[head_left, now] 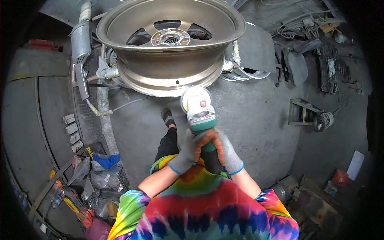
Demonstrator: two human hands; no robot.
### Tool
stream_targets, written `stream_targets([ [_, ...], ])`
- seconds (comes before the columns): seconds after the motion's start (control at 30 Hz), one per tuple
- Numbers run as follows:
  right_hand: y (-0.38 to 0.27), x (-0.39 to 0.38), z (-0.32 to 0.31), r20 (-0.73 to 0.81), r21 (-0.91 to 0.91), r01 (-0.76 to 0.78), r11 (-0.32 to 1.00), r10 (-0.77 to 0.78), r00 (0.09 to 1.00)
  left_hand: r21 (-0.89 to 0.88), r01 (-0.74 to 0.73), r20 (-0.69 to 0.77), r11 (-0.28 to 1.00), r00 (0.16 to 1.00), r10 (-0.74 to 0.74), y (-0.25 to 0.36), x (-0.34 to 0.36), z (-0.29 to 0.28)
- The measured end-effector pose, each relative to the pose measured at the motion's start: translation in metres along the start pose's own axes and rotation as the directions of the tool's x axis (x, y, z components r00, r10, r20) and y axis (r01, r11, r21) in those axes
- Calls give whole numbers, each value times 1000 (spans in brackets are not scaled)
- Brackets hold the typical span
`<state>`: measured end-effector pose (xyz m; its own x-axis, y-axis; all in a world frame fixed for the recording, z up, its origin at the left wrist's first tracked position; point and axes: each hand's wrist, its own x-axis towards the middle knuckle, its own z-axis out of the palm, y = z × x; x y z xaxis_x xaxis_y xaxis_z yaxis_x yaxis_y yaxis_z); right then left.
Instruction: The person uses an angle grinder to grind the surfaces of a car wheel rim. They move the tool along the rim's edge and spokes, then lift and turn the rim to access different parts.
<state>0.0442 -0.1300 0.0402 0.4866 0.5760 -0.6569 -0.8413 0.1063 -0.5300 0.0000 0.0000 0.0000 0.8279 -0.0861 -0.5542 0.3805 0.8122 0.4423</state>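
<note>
Both my hands, in grey gloves with orange palms, are wrapped round a green angle grinder [202, 116]. My left hand [187, 149] closes on its body from the left, and my right hand [225, 149] grips it from the right. The round pale disc [185, 99] at the grinder's head is just below the lower rim of a bronze-coloured car wheel rim [172, 68]. Whether disc and rim touch, I cannot tell. The wheel rim sits tilted at the top of the view, its spokes and hub showing.
Another power grinder [82, 44] hangs on the frame left of the wheel rim. Coiled hoses [248, 74] lie behind it. Plastic bags and clutter [106, 172] fill the lower left. A metal stand with a motor [308, 114] is on the right floor, near a chair [296, 64].
</note>
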Motion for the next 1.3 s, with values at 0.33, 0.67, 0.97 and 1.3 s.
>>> stream_targets([
  [0.33,-10,1,17,-6,-511,234,827,-276,961,-162,-77,122,984,988,97,-13,1,-19],
  [0.67,-19,-1,22,62,-638,224,736,-240,969,90,-215,62,973,976,210,7,-5,-4],
  [0.97,4,15,26,63,-748,179,639,-201,978,-279,-17,77,960,996,40,42,-27,0],
  [1.3,-19,1,59,-61,-565,139,813,-210,976,-195,-214,52,957,972,229,30,-17,5],
])
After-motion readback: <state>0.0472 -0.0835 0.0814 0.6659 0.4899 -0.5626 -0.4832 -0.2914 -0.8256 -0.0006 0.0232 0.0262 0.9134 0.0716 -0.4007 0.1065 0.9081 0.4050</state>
